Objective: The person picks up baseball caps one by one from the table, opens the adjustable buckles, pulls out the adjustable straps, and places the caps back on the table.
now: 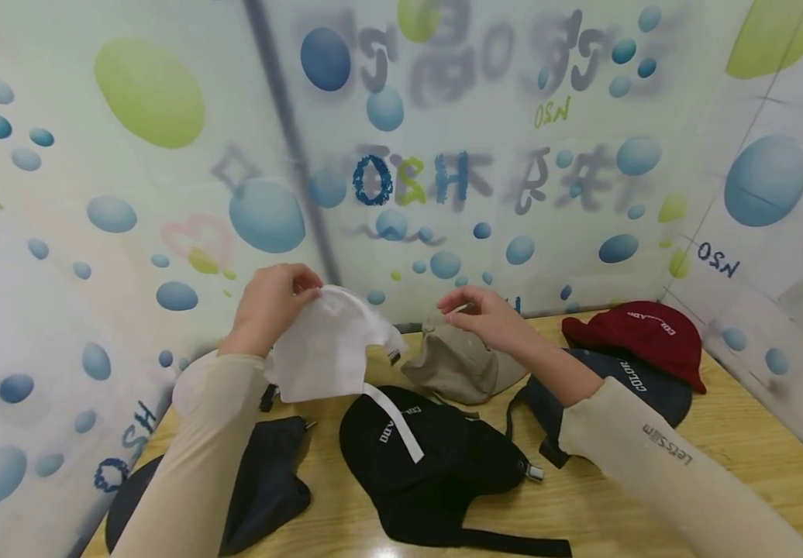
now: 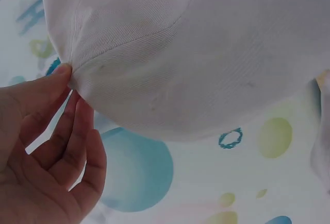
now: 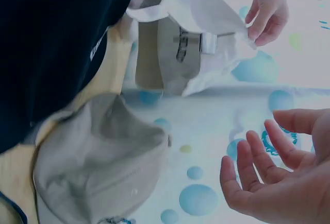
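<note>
My left hand point(image 1: 272, 306) holds a white cap point(image 1: 325, 349) up in the air, with its strap dangling over a black cap point(image 1: 415, 465). The left wrist view has the thumb and fingers of the left hand point(image 2: 51, 147) pinching the top of the white cap's crown point(image 2: 154, 54). A metal buckle point(image 3: 209, 44) shows at the back of the white cap in the right wrist view. My right hand point(image 1: 488, 316) is raised over a beige cap point(image 1: 460, 364). In the right wrist view the right hand point(image 3: 289, 170) has its fingers spread and holds nothing.
A dark red cap point(image 1: 642, 341) rests partly over a navy cap point(image 1: 625, 387) at the right. Another dark cap point(image 1: 262, 480) lies at the left, by the left forearm. The wooden table point(image 1: 743, 457) meets walls point(image 1: 401, 271) patterned with blue and green dots.
</note>
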A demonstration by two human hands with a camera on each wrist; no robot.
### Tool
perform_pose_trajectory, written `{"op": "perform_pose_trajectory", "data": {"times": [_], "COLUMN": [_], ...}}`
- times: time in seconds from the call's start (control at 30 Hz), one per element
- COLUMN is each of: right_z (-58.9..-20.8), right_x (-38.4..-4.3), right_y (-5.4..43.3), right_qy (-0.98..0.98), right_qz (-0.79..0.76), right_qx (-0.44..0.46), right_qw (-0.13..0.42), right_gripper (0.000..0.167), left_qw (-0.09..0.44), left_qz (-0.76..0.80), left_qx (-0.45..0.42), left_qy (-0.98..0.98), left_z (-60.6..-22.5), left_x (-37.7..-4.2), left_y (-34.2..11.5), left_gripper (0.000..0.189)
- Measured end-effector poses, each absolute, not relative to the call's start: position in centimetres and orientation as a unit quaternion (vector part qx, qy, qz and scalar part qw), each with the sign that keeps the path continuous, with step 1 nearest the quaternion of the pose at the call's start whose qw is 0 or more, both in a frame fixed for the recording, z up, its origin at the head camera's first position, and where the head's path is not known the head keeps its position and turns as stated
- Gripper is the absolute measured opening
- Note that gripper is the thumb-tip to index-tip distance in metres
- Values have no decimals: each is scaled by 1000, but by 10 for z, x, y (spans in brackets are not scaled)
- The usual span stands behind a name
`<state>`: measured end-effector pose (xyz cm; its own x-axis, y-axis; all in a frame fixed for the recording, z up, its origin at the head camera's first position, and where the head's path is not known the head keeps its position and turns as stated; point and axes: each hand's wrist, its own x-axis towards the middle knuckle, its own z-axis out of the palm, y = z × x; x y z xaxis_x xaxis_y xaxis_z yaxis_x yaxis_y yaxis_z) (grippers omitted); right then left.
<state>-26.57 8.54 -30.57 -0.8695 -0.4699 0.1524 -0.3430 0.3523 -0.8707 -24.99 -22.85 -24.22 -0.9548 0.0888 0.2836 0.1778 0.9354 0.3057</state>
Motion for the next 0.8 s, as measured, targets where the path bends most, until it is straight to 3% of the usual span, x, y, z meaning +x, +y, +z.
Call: {"op": "perform_pose_trajectory", "data": {"times": [0.4,0.8], "right_z": [-322,-340], "right_x": [-310,-318], "right_y": [64,43], "right_qy": [916,949], "right_qz": [-294,-154], "right_qx": [-271,-274], "right_qw": [40,36], "right_gripper": [29,31], "left_qw": [118,127], "left_qz": [-150,-150], "left_qx": [-21,-22], "left_qy": [-981,-980], "left_z": [-277,-307], "left_x": [-271,-284], "left_y": [-215,-197], "left_gripper": [17,14]}}
